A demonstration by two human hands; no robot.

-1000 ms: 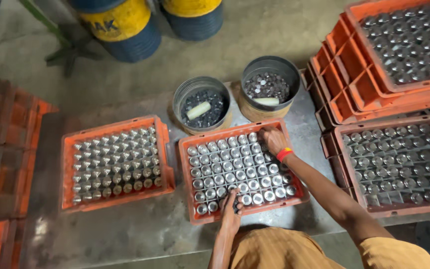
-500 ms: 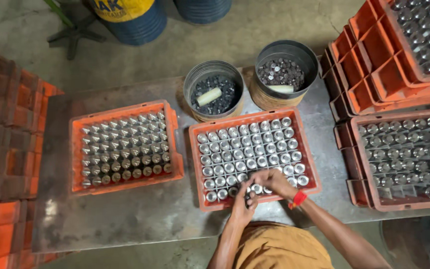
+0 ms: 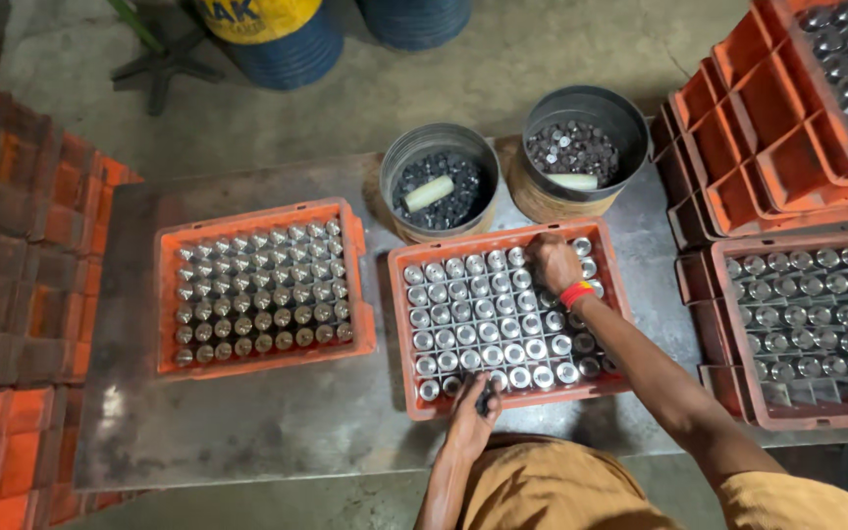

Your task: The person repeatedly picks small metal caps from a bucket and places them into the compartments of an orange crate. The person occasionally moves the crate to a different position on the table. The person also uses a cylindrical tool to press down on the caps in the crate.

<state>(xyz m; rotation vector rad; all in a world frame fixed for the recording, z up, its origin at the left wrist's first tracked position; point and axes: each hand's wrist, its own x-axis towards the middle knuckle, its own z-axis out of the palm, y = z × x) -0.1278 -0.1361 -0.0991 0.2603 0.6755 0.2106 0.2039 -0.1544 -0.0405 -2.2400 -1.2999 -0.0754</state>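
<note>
An orange crate (image 3: pixel 399 324) of several upright shiny metal cylinders (image 3: pixel 488 329) sits on the grey metal table in front of me. My right hand (image 3: pixel 552 263), with a red-orange wristband, reaches to the crate's far row, fingers curled down onto a cylinder there. My left hand (image 3: pixel 473 407) rests at the crate's near edge, closed around a small dark object; what that object is cannot be told.
A second orange crate (image 3: pixel 164 294) of metal cylinders lies to the left. Two round buckets (image 3: pixel 441 147) (image 3: pixel 620 113) of small dark parts stand behind. More orange crates (image 3: pixel 738 186) are stacked at right, others at far left. Blue drums stand on the floor beyond.
My right hand moved from the crate's near edge, where it met the left, out to the far row. The left hand stays at the near edge.
</note>
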